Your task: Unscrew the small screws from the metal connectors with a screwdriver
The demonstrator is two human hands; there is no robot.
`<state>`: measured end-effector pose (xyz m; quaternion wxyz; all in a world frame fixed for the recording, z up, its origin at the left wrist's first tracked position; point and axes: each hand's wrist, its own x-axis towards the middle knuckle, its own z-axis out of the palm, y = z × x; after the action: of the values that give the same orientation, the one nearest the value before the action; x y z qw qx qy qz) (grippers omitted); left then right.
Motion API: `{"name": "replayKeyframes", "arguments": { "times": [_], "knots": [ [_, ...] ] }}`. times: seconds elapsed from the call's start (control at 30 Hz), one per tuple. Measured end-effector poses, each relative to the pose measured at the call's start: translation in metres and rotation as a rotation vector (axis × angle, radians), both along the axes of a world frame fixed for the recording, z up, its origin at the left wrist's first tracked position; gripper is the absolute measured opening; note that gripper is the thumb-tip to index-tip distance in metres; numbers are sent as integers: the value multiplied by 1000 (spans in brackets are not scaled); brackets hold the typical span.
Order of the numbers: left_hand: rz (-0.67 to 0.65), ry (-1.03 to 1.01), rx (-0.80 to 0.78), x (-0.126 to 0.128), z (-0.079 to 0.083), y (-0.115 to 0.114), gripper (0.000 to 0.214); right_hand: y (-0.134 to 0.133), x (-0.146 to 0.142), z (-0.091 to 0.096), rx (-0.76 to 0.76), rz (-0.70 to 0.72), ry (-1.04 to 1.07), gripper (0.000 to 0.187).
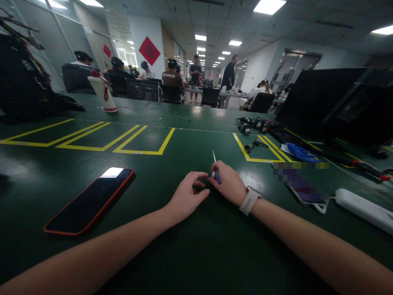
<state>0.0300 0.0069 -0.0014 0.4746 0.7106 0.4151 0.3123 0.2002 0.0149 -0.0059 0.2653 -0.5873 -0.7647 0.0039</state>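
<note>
My right hand (227,182), with a white watch on its wrist, grips a small screwdriver (215,167) with a purple handle, its thin shaft pointing up and away. My left hand (187,196) rests on the green table (190,246) just left of it, fingers curled in a pinch toward the right hand; anything between those fingertips is too small to make out. The two hands nearly touch at the fingertips.
A dark phone in an orange case (89,200) lies at the left. A second phone (307,194) and a white power strip (364,209) lie at the right, with a blue glove (299,152), small black parts (254,123) and a monitor (319,100) beyond. A white cup (103,94) stands far left. People sit at the back.
</note>
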Motion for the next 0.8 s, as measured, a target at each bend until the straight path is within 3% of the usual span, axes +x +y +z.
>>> {"name": "replayKeyframes", "arguments": {
  "times": [0.2,0.4,0.67,0.8],
  "knots": [
    [-135,95,-59,0,7,0,39,-41,-16,2,-127,56,189,30],
    [-322,101,-49,-8,14,7,36,-55,-13,-1,-230,65,437,30],
    [-287,37,-58,-10,10,10,27,-53,-5,-1,-327,135,579,32],
    [-267,69,58,-12,11,10,26,-52,0,0,-381,200,669,31]
  ]
}}
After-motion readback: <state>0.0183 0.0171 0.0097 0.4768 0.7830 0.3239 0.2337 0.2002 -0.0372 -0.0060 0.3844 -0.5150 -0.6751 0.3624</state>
